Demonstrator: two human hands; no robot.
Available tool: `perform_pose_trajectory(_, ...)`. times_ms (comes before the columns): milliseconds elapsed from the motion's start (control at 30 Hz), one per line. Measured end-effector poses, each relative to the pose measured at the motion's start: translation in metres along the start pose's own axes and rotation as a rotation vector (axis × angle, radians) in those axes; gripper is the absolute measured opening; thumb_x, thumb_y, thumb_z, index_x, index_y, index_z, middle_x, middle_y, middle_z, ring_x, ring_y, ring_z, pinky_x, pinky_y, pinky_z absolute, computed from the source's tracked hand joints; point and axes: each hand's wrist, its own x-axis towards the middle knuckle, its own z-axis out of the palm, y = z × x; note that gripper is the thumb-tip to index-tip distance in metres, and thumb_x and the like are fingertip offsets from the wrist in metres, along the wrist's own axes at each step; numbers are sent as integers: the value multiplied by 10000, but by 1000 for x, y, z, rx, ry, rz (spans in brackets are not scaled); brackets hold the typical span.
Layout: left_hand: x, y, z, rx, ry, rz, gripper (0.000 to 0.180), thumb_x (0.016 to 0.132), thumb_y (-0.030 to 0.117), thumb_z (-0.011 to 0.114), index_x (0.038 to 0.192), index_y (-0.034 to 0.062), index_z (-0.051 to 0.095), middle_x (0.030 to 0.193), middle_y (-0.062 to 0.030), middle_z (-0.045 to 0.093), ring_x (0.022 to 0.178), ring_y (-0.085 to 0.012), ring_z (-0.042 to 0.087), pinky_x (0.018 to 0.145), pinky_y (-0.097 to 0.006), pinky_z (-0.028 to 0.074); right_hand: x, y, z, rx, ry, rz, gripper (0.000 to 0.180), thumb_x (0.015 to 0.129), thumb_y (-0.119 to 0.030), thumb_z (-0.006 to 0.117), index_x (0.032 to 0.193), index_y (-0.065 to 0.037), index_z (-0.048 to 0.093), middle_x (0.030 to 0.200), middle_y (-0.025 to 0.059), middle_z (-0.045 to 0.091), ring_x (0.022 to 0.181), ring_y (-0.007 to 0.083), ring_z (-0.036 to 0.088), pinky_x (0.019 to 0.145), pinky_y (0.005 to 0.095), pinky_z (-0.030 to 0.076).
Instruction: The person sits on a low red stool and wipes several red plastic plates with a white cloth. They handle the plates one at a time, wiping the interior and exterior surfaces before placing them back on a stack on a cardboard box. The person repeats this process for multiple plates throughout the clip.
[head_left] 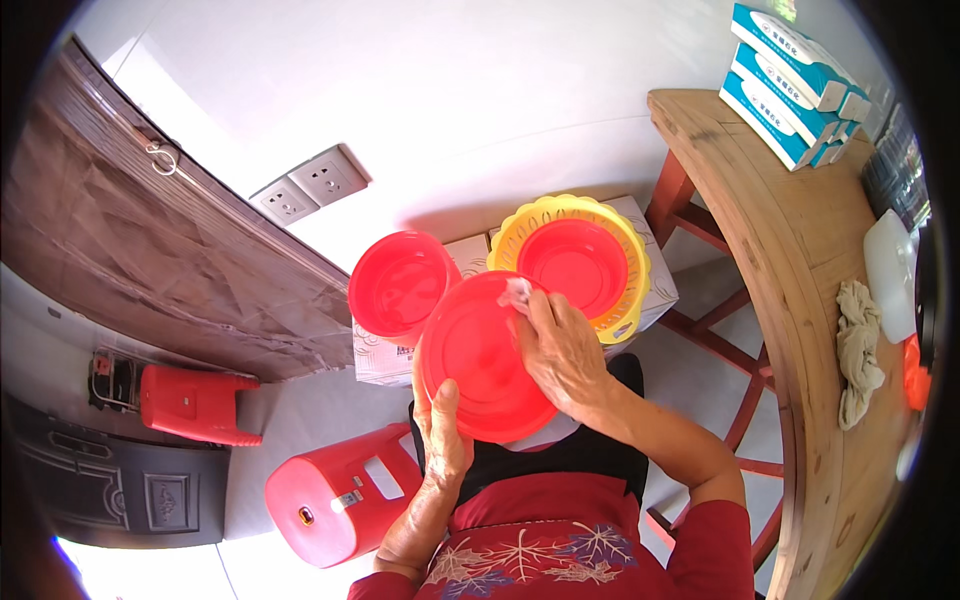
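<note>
blue-white boxes stacked far right on the table; left hand grips the red plate tilted, face up-left; right hand fingers pinch a white wad.

bowl in basket on box; table right.

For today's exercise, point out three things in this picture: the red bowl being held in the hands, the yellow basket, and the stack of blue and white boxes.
red bowl (475, 360), head view, bare inner bottom.
yellow basket (634, 245), head view, right rim.
blue and white boxes (790, 70), head view, side of the middle box.
</note>
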Motion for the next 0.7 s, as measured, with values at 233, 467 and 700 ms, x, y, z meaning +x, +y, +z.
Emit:
perform_pose_trajectory(233,-3,-12,-6,35,-36,1,652,944,362,527,1443,22,283,1416,-143,411,1294,-255,421,1080,-407,351,-29,7,-22,430,-192,-233,217,721,-97,681,902,-9,599,976,187,522,804,285,541,637,374,507)
perform_pose_trajectory(467,-4,-6,2,10,-47,-57,683,945,391,517,1455,27,245,1429,-159,382,1298,-277,414,1071,-424,367,11,5,-1,138,256,132,212,811,-113,669,939,-58,510,822,107,438,724,263,505,595,348,477)
perform_pose_trajectory(700,-4,-8,-3,-88,-80,-125,671,959,424,489,1458,45,246,1439,-147,374,1314,-268,396,1090,-420,345,42,-15,-5,328,257,-50,351,790,-109,660,1094,-29,504,964,135,500,844,269,522,686,336,504)
